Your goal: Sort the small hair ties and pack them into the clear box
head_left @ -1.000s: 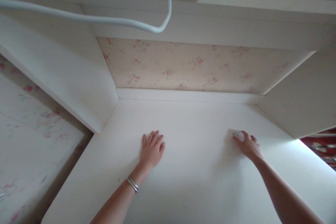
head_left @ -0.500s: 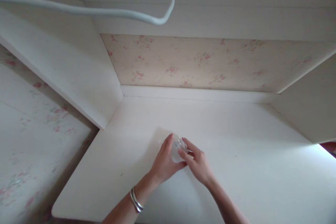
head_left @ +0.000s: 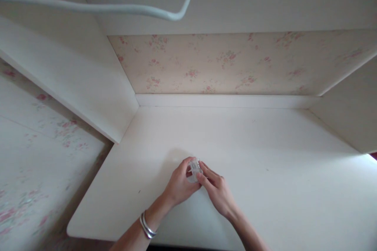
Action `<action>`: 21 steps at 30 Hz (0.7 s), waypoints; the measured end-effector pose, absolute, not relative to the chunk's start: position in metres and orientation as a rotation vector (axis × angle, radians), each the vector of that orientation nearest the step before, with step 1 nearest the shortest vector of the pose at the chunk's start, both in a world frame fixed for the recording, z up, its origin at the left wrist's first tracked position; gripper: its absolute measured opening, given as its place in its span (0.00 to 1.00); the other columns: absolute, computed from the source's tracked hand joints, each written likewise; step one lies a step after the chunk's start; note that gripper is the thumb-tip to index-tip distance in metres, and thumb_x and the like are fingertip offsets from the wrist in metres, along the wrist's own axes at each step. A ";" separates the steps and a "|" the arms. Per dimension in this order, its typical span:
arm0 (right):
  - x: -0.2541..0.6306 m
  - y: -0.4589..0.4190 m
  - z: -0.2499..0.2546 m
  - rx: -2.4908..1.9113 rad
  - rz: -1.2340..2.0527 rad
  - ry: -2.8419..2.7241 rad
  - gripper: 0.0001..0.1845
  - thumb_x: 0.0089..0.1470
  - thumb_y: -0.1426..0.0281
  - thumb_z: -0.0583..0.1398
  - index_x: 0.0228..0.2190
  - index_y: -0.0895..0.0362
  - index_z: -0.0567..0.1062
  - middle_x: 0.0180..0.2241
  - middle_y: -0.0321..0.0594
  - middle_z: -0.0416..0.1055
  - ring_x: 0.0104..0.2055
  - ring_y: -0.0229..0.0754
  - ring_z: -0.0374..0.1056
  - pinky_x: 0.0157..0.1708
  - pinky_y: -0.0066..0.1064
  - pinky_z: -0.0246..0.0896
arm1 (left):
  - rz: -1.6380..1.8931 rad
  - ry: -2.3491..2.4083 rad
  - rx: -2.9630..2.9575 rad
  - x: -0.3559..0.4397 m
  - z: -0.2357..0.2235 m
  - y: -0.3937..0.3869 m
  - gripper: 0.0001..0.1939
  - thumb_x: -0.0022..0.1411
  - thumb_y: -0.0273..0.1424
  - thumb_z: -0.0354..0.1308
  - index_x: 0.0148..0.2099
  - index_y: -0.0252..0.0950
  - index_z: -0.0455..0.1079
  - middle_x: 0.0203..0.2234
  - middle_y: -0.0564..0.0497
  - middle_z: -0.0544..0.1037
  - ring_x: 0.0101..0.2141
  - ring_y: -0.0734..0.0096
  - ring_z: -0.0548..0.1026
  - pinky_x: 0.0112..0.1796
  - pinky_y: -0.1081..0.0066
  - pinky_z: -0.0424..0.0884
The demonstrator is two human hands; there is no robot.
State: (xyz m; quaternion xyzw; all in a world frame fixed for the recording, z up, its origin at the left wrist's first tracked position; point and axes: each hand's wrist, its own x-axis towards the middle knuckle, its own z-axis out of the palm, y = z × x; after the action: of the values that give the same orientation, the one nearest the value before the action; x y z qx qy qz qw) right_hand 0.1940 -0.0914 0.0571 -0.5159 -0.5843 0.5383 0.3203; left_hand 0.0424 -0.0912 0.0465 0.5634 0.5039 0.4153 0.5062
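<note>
A small clear plastic container (head_left: 194, 168) is held above the white desk between both hands. My left hand (head_left: 181, 183) wraps round its left side, fingers behind it and thumb low in front. My right hand (head_left: 216, 186) pinches its right side, with thumb and fingertips on the edge. Glare and the fingers hide much of the container, so I cannot tell what, if anything, is inside. Two silver bangles (head_left: 147, 225) circle my left wrist.
The white desk (head_left: 250, 145) reaches back to a low ledge and floral wallpaper (head_left: 206, 64). White side panels (head_left: 88, 86) stand left and right. A white cable or tube (head_left: 118, 9) hangs across the top left. A tiny dark mark (head_left: 139, 191) shows on the desk.
Both hands have shifted slightly left and down in the view. The clear container has turned between the fingers, showing its edge more plainly. The camera view has shifted a little.
</note>
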 end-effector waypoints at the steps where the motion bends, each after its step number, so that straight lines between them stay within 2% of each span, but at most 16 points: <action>1: 0.195 -0.092 0.056 -1.359 1.419 -1.522 0.27 0.54 0.54 0.55 0.54 0.50 0.66 0.58 0.36 0.58 0.61 0.47 0.52 0.60 0.45 0.46 | 1.000 1.196 1.343 0.044 0.047 -0.091 0.31 0.49 0.26 0.63 0.54 0.36 0.57 0.49 0.43 0.71 0.46 0.65 0.73 0.46 0.63 0.72; 7: 0.204 -0.095 0.051 -1.361 1.386 -1.522 0.26 0.55 0.54 0.54 0.53 0.50 0.67 0.58 0.37 0.59 0.60 0.47 0.54 0.60 0.44 0.46 | 0.962 1.139 1.295 0.049 0.050 -0.092 0.30 0.50 0.28 0.64 0.54 0.36 0.56 0.47 0.43 0.72 0.44 0.65 0.74 0.44 0.64 0.73; 12: 0.215 -0.088 0.046 -1.336 1.476 -1.402 0.28 0.56 0.53 0.53 0.53 0.52 0.67 0.53 0.41 0.66 0.55 0.50 0.62 0.56 0.48 0.53 | 0.915 1.096 1.277 0.041 0.053 -0.091 0.31 0.51 0.30 0.64 0.55 0.36 0.54 0.46 0.43 0.73 0.41 0.65 0.75 0.42 0.65 0.74; 17: 0.217 -0.084 0.039 -1.234 1.561 -1.129 0.30 0.54 0.52 0.55 0.54 0.53 0.66 0.52 0.41 0.67 0.53 0.49 0.65 0.55 0.47 0.56 | 0.980 1.178 1.307 0.032 0.052 -0.083 0.32 0.52 0.32 0.64 0.55 0.37 0.53 0.51 0.41 0.68 0.45 0.64 0.73 0.45 0.64 0.72; 21: 0.223 -0.090 0.023 -1.272 1.550 -0.889 0.29 0.54 0.51 0.55 0.52 0.54 0.69 0.52 0.41 0.67 0.50 0.48 0.67 0.54 0.43 0.60 | 1.052 1.395 1.481 0.014 0.049 -0.067 0.33 0.51 0.34 0.64 0.56 0.37 0.54 0.50 0.43 0.69 0.48 0.64 0.71 0.50 0.62 0.67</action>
State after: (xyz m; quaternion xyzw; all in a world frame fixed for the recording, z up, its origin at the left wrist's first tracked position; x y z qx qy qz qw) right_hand 0.2233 -0.0901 0.0234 -0.5160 -0.3606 0.6287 0.4566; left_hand 0.0140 -0.0668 0.0494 0.5889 0.5549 0.4183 0.4129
